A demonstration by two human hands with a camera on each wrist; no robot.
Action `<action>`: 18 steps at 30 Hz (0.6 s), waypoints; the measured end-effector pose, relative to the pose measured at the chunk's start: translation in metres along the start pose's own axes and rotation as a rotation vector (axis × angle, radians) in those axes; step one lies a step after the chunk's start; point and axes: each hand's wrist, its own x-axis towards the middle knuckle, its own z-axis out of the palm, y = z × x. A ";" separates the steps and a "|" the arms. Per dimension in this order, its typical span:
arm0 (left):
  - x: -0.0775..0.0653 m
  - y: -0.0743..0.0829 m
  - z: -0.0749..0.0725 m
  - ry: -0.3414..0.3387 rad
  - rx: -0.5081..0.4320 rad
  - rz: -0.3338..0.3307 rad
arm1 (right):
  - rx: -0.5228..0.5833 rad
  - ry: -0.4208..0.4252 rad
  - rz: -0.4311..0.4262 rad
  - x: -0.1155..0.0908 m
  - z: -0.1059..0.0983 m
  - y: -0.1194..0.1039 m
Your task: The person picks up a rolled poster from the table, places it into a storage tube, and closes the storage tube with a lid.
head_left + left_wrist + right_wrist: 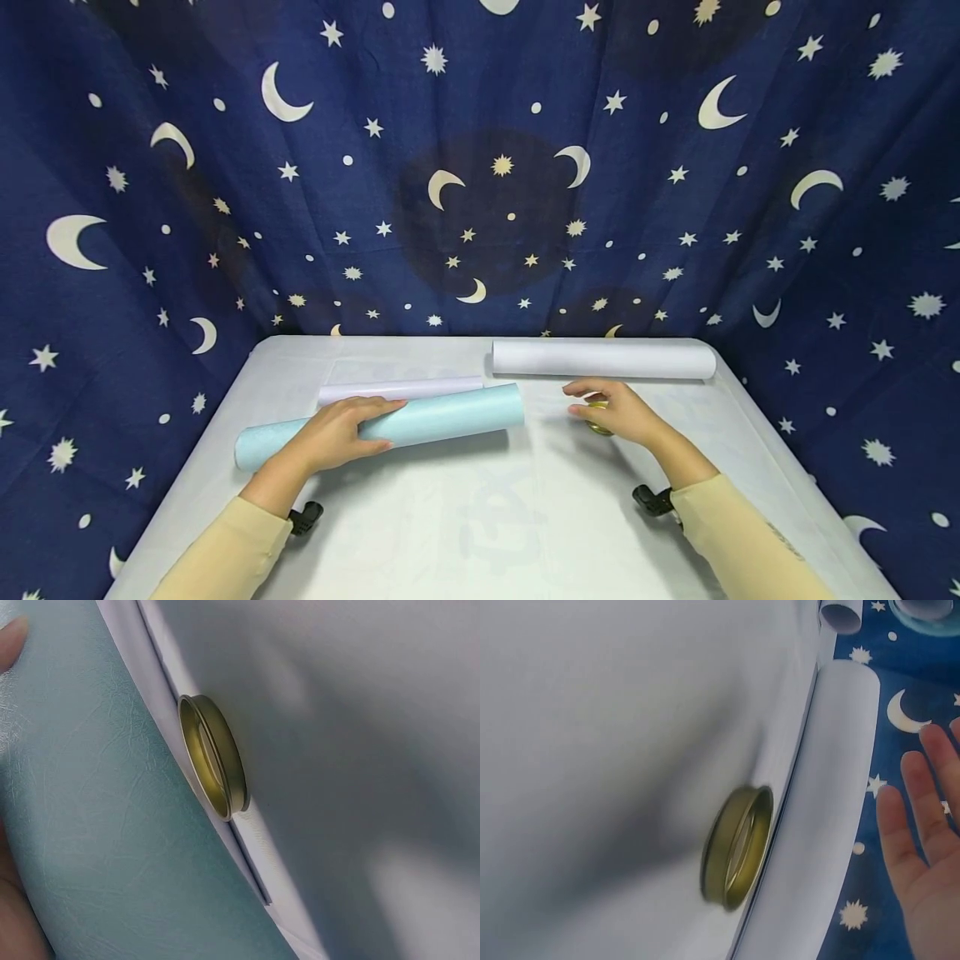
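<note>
My left hand (339, 433) grips a long light blue roll (457, 414) from above, thumb on the near side and fingers over the far side. The roll lies slanted, its right end farther back, and its surface looks finely creased in the left wrist view. A short gold metal ring (737, 847) is on the white table, standing on its edge. My right hand (626, 412) hovers over that ring with fingers loosely extended. In the right wrist view the fingers (922, 810) are apart from the ring and hold nothing.
Behind the blue roll lies a thinner pale lavender roll (401, 389), partly covered. A thick white roll (603, 359) lies along the back edge of the white table (465, 517). A dark blue curtain (495, 100) with moons and stars encloses the back and sides.
</note>
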 end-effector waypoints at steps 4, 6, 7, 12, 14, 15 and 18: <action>0.000 0.000 0.000 0.002 -0.005 0.006 | -0.026 0.027 -0.014 -0.006 -0.008 0.006; 0.000 -0.001 0.000 0.003 -0.002 0.009 | -0.040 0.033 -0.017 -0.009 -0.012 0.008; -0.001 0.000 0.000 0.004 -0.003 0.009 | -0.049 0.033 -0.015 -0.010 -0.013 0.009; -0.002 0.000 0.000 0.008 -0.006 0.012 | -0.098 0.022 0.022 -0.016 -0.018 0.014; -0.003 -0.001 0.001 0.006 -0.007 0.010 | -0.117 0.017 0.041 -0.018 -0.019 0.017; -0.003 -0.001 0.001 0.006 -0.005 0.009 | -0.130 0.015 0.051 -0.019 -0.020 0.019; -0.004 -0.002 0.001 0.002 -0.005 0.000 | -0.160 0.010 0.075 -0.023 -0.023 0.024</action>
